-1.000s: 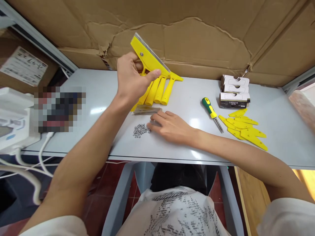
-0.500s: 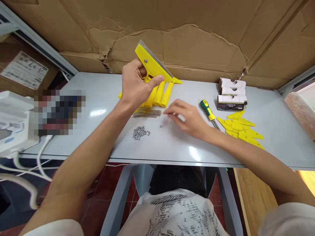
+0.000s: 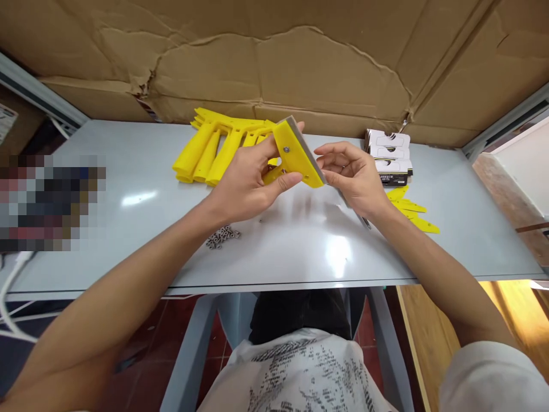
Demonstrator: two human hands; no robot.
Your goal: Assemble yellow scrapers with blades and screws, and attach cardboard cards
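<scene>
My left hand (image 3: pixel 253 180) is closed around a yellow scraper (image 3: pixel 295 154), tilted above the table with its metal blade edge towards the upper right. A screw (image 3: pixel 286 149) sits in the scraper's yellow head. Close to the blade's lower end is my right hand (image 3: pixel 355 177), its fingers curled in towards the thumb. Whatever those fingertips hold, if anything, is too small or hidden to make out. Behind my left hand lie several yellow scraper handles (image 3: pixel 201 151). Small metal screws (image 3: pixel 221 236) are heaped below my left wrist.
White and black printed cards or boxes (image 3: pixel 388 154) stand at the back right. Yellow flat plates (image 3: pixel 414 214) lie beyond my right forearm, which partly hides a screwdriver shaft (image 3: pixel 363 221). A cardboard wall (image 3: pixel 274 68) closes off the back of the grey table (image 3: pixel 278 263).
The scraper has come down and to the right in my left hand. My right hand has risen from the tabletop to the blade's end. The view has shifted rightward.
</scene>
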